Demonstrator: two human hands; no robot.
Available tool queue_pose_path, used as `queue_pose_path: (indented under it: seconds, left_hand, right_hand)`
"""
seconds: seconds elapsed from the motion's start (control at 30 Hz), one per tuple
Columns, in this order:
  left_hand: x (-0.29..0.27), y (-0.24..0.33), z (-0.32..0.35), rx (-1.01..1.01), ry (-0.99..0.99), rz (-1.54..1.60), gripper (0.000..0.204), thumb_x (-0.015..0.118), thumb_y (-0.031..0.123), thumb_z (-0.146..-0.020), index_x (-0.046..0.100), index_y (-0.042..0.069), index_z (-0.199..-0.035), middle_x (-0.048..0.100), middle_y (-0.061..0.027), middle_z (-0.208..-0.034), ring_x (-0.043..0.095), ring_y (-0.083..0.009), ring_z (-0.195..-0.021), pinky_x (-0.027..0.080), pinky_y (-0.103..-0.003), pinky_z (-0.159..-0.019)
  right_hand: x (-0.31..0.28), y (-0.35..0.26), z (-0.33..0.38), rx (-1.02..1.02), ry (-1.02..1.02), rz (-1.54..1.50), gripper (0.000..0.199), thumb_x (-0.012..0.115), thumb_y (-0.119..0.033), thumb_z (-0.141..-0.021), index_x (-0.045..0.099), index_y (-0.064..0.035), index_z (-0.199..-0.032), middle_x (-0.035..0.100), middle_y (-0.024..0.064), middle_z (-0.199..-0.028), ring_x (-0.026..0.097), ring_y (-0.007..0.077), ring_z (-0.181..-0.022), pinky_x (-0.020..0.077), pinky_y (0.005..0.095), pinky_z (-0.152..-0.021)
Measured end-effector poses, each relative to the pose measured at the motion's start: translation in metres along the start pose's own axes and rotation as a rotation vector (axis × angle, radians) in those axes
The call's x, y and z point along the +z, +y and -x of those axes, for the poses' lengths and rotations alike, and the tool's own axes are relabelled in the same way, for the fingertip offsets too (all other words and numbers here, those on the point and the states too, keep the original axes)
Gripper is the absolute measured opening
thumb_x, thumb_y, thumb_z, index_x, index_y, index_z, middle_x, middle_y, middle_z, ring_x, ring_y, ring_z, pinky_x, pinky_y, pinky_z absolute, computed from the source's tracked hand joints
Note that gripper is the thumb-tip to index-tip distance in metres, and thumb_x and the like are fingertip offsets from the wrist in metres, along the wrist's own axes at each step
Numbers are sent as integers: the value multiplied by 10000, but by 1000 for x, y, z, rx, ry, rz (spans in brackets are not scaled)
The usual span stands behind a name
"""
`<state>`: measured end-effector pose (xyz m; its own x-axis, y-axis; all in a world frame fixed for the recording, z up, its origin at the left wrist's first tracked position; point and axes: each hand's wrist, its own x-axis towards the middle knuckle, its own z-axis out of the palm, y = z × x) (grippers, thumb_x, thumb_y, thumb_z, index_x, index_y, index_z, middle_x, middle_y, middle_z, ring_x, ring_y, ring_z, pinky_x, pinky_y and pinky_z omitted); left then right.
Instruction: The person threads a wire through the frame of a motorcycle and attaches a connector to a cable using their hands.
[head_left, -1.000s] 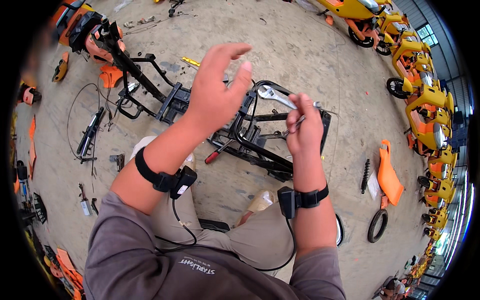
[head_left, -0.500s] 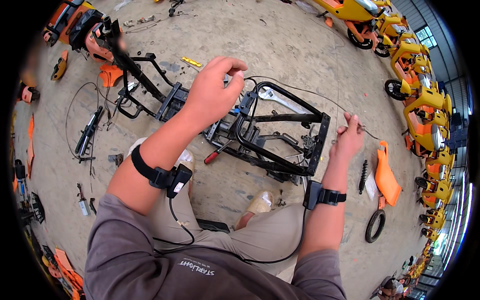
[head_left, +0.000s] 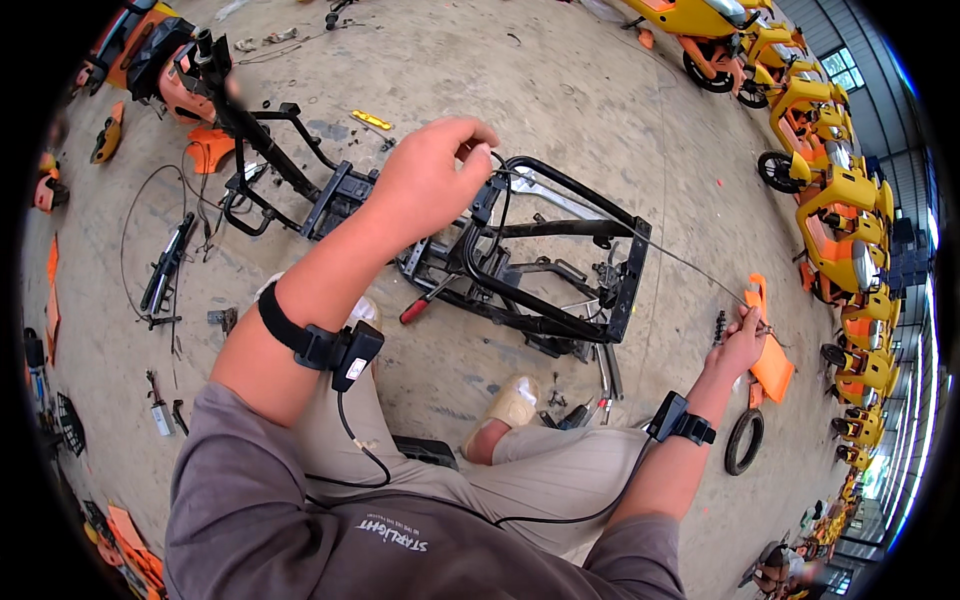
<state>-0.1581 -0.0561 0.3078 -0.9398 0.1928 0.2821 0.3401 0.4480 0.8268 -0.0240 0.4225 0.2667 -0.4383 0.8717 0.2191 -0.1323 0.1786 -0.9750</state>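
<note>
A black tubular scooter frame (head_left: 545, 328) lies on the floor in front of me. A thin dark cable (head_left: 682, 262) stretches above it from one hand to the other. My left hand (head_left: 435, 170), over the middle of the frame, is closed with thumb and forefinger pinched at the cable's near-left stretch. Out to the right, my right hand (head_left: 738, 345) is closed round the cable's other part, close to its end. A large silver wrench (head_left: 553, 193) rests within the frame's rear loop. A red-handled tool (head_left: 414, 311) sticks out from the frame's near side.
An orange plastic panel (head_left: 772, 368) and a black tyre (head_left: 744, 442) lie at right. Hand tools (head_left: 580, 412) are beside my foot. At left lies a black shock-absorber-like part (head_left: 168, 262). A yellow tool (head_left: 371, 120) sits beyond the frame. Yellow scooters (head_left: 845, 225) line the right side.
My right hand has moved right and down, away from the frame, and the cable is now drawn nearly straight. My left hand has stayed almost in place.
</note>
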Motion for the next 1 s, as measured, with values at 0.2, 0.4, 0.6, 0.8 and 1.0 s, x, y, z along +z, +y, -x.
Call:
queue_pose_path:
  seconds: [0.2, 0.4, 0.6, 0.8, 1.0]
  left_hand:
    - [2, 3, -2, -61, 18, 24, 202, 607, 157, -960, 677, 17, -1088, 697, -90, -986, 646, -161, -883, 514, -315, -797]
    - [7, -6, -1, -10, -41, -52, 197, 609, 147, -950, 674, 7, -1072, 705, -98, -972, 649, -182, -858, 518, -319, -796]
    - [4, -2, 1, -76, -116, -47, 199, 610, 144, -943, 669, 2, -1069, 711, -99, -954, 656, -192, -862, 523, -327, -813]
    - [-2, -6, 1, -104, -132, -81, 207, 602, 153, -947, 669, 3, -1073, 716, -107, -953, 660, -197, -863, 524, -333, -816]
    - [-5, -23, -7, -77, -131, -114, 225, 601, 167, -948, 669, -3, -1080, 713, -113, -932, 659, -203, -842, 520, -336, -792]
  right_hand:
    - [6, 4, 0, 83, -50, -25, 193, 635, -240, -1008, 588, -52, -1005, 671, 48, -849, 460, 49, -520, 329, 183, -442]
    - [31, 0, 19, 187, -363, 181, 190, 653, -251, -995, 602, -70, -1020, 667, 47, -834, 488, 68, -545, 345, 199, -485]
    - [-29, 38, -36, 273, -65, 124, 143, 633, -214, -1001, 584, -82, -978, 653, 23, -813, 461, 34, -516, 298, 178, -396]
    - [-17, 48, -31, 295, -10, 124, 159, 633, -229, -1002, 568, -85, -980, 659, 26, -829, 447, 46, -509, 305, 191, -406]
    - [-6, 40, -27, 344, 8, 80, 167, 638, -236, -1000, 562, -88, -983, 652, 21, -847, 458, 58, -536, 318, 204, -419]
